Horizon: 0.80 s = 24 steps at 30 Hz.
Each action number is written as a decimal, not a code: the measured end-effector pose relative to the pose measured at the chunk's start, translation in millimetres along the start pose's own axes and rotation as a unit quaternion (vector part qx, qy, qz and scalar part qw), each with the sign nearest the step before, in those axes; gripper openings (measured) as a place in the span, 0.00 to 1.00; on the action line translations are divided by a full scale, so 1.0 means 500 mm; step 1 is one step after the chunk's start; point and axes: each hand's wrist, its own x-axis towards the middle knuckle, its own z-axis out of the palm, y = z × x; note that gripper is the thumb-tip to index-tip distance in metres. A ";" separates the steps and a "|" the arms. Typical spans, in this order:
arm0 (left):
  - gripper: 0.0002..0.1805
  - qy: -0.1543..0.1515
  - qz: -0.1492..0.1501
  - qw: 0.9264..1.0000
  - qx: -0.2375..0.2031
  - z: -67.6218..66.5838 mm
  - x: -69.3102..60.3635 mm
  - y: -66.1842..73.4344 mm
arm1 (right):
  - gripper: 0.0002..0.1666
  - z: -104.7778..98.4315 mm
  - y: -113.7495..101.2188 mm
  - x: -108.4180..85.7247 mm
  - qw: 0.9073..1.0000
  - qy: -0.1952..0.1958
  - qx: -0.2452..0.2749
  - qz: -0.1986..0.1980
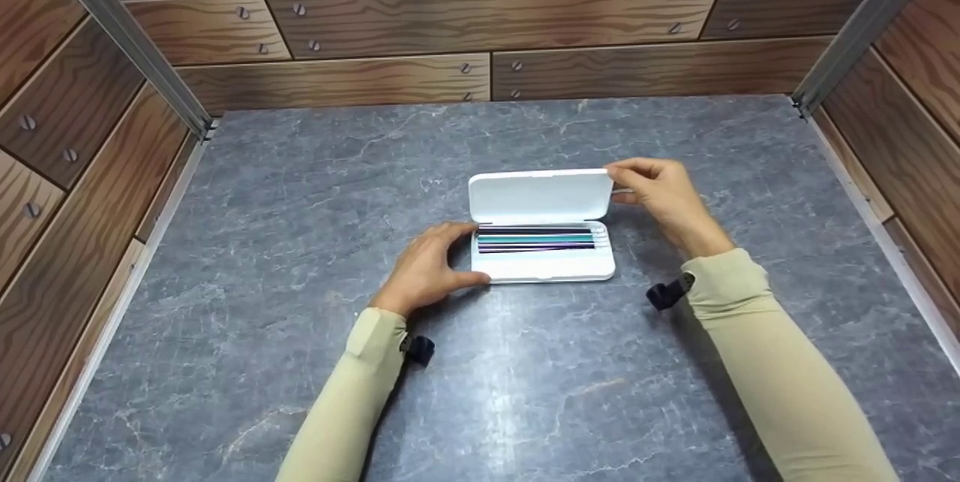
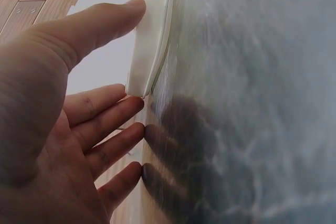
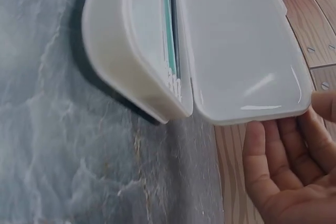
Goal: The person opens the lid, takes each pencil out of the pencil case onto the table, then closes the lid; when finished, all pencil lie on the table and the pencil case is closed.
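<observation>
A: Case?
B: White case (image 1: 544, 269), flat on the grey marbled worktop (image 1: 315, 189), between the two grips. Its lid (image 1: 540, 198) stood up along the far side.
A: Contents?
B: Thin sticks (image 1: 536, 239), dark, teal and purple, white tips at the right end. They lay lengthwise in the far half of the base.
A: Left grip (image 1: 425, 266)?
B: Fingers spread, fairly straight; thumb touched the near-left corner, fingertips were at the far-left one.
A: Right grip (image 1: 667, 197)?
B: Pinched the lid's upper right corner, thumb at the edge, fingers behind.
A: Else?
B: Black camera (image 1: 420, 350) on the left wrist, another (image 1: 666, 294) on the right. Light green sleeves (image 1: 772, 369). Wood-print panels (image 1: 480, 13) behind.
</observation>
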 end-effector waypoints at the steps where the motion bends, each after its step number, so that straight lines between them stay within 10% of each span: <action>1: 0.46 0.000 -0.001 1.000 -0.001 0.000 0.001 0.000 | 0.26 0.001 -0.001 0.003 1.000 0.001 -0.003 0.006; 11: 0.46 0.007 0.027 1.000 -0.001 0.008 0.003 -0.020 | 0.26 0.009 -0.006 0.016 0.999 0.010 -0.010 0.031; 24: 0.47 0.002 0.032 0.999 0.006 0.010 0.007 -0.023 | 0.14 0.036 -0.027 -0.084 0.981 0.153 -0.034 -0.119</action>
